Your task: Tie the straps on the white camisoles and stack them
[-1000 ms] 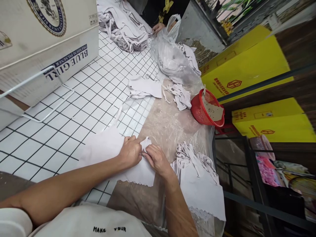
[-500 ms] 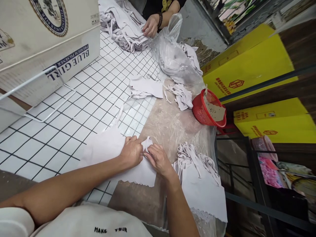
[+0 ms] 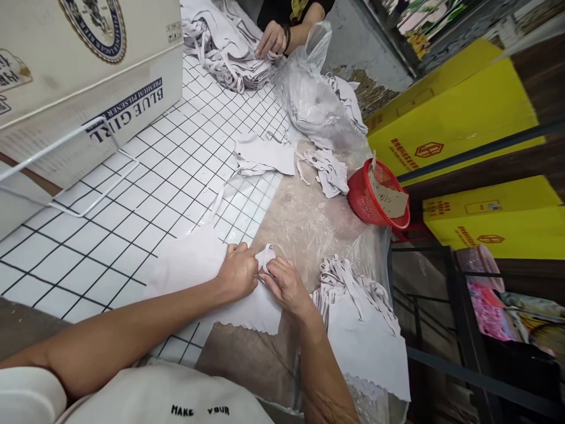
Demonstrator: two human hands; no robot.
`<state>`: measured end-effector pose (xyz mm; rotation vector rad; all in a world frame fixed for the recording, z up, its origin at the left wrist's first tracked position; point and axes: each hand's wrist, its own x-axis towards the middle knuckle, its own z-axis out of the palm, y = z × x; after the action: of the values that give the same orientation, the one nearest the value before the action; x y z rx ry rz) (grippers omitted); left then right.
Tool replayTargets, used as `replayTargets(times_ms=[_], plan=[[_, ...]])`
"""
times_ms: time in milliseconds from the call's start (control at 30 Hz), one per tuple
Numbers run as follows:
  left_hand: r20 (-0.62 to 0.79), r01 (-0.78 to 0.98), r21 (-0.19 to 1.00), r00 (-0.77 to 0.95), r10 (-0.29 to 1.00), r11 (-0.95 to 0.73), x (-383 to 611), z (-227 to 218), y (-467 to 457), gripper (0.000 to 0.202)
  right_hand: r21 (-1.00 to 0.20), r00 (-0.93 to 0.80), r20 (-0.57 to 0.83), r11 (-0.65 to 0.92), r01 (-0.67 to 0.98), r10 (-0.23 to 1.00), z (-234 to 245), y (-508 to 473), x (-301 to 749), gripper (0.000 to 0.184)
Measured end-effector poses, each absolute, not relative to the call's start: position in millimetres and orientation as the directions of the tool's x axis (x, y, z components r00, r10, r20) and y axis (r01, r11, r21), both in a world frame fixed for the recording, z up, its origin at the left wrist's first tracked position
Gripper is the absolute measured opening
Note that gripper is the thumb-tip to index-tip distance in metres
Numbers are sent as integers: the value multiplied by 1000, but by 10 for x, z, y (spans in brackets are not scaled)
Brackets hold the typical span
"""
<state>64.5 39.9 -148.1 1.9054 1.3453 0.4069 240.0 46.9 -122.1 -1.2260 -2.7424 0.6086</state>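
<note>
Both hands pinch the same small strap loop (image 3: 266, 257) where it meets the top edge of a white fabric bag (image 3: 258, 311). The left hand (image 3: 238, 272) is clenched, with its thumb and forefinger closed on the loop's base. The right hand (image 3: 286, 285) grips the loop from the other side with its fingertips. The bag lies flat at the near edge of the tiled table (image 3: 145, 194), half on the clear plastic sheet (image 3: 304, 224), with its scalloped hem toward the person.

Over the last second the hands have barely shifted and the loop has stayed between the same fingers, so the work at this strap looks unfinished. Both forearms reach in from below, wrists low on the cloth and knuckles almost touching.

Just to the right lies a stack of similar bags (image 3: 366, 335). Farther off are a red basket (image 3: 368, 197) and a full plastic bag (image 3: 313, 106). A co-worker's hand (image 3: 270, 40) has moved onto the far pile (image 3: 229, 59).
</note>
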Motion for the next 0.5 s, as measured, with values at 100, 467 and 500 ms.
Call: replayTargets(times_ms=[100,467,500], plan=[[-145,660,732,396,907,-171,645,-1486,397,7,-369,-679,-100,607,704,727,-1213,475,2401,26],[-171,659,737,396,902,-149,636,-1438,405,6,-368,-682,-94,611,701,726,-1189,467,2384,25],[-171,658,738,396,902,-149,635,-1437,405,7,-367,-683,-93,613,700,724,-1189,466,2381,25]])
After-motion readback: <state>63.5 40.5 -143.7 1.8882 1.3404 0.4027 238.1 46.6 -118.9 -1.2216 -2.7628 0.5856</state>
